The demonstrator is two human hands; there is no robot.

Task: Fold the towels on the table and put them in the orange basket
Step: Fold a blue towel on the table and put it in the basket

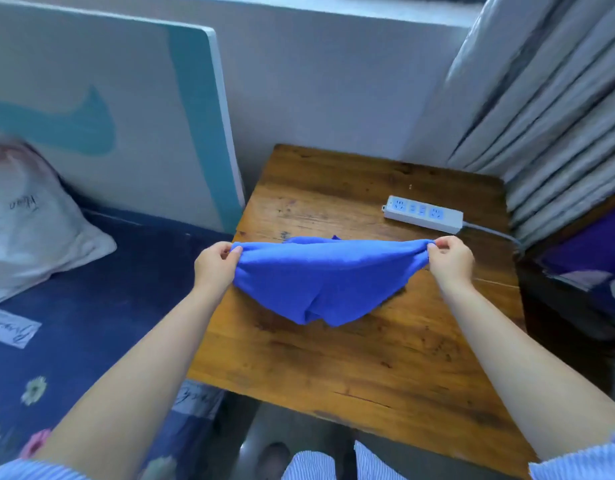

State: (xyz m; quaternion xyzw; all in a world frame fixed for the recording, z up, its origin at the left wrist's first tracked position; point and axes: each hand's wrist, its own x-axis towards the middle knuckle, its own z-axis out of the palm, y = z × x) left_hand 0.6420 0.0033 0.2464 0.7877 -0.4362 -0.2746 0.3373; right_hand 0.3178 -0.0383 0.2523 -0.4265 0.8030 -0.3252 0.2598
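Note:
A blue towel (325,277) hangs stretched between my two hands above the wooden table (385,358). My left hand (214,263) pinches its left corner and my right hand (450,256) pinches its right corner. The top edge is pulled taut, and the middle sags down in loose folds to the tabletop. A small part of blue cloth shows just behind the top edge. No orange basket is in view.
A white power strip (423,213) with its cable lies at the table's back right. A bed with a dark blue floral cover (74,306) and a white pillow (29,223) is on the left. Grey curtains (548,116) hang at the right.

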